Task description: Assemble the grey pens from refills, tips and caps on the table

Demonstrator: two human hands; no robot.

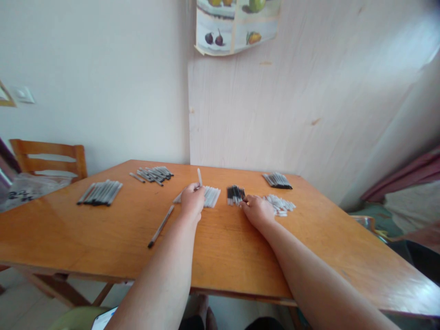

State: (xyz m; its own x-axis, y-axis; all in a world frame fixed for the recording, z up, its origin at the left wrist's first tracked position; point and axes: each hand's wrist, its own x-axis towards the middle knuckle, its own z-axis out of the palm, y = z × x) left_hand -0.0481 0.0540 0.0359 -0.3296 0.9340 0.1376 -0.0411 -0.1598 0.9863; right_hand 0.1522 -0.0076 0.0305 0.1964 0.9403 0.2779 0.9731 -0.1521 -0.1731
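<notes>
My left hand [193, 200] is closed around a whitish pen barrel [200, 177], which points upward out of the fingers. Beneath and beside that hand lies a row of similar pen barrels [212, 197], partly covered by it. My right hand [258, 210] is closed, its fingertips pinching at the right end of a row of dark pen refills [234, 194]. Just beyond the right hand is a loose pile of small white pen caps [282, 204]. A single pen with a black end [161, 226] lies left of my left forearm.
Black-ended pens are grouped at the left [100, 192], the back left [154, 174] and the back right [277, 180] of the wooden table [227, 256]. A wooden chair [51, 156] and a plastic bag [34, 188] are at the left. The wall closes off the far edge.
</notes>
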